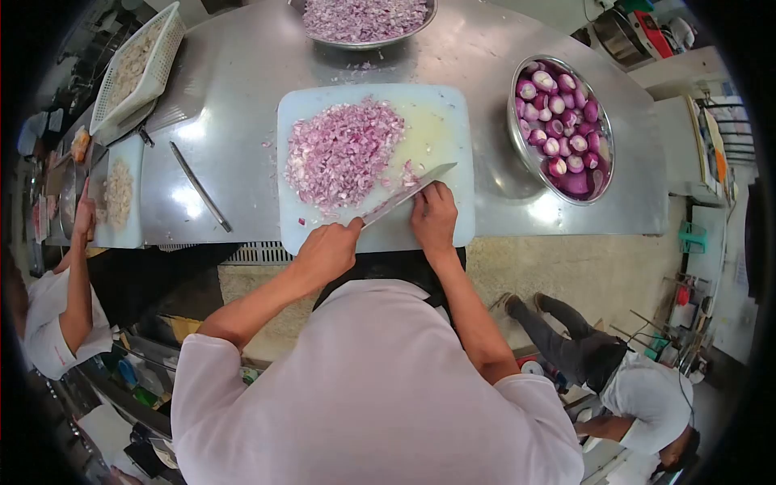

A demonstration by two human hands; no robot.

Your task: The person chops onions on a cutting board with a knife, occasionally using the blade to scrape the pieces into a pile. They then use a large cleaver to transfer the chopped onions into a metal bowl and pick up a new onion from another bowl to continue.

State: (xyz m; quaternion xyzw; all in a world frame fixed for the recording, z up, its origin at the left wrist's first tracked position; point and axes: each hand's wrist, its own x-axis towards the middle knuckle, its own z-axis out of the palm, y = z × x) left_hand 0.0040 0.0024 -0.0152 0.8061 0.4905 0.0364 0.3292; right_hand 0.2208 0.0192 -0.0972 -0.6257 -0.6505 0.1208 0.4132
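My left hand (327,249) is wrapped round the handle of a kitchen knife (398,200), whose blade slants up to the right across the near part of a pale cutting board (440,121). My right hand (435,214) is closed, its fingers bent against the blade close to the tip. Bits of onion lie along the blade's far side. A wide heap of chopped red onion (343,153) covers the board's left and middle. Wet, yellowish juice marks the board's right part.
A steel bowl (514,121) of peeled whole red onions (566,121) stands right. Another bowl (368,44) of chopped onion is at the back. A metal rod (200,187) and white basket (153,69) are left. One co-worker (69,311) works left; another person (638,388) bends behind right.
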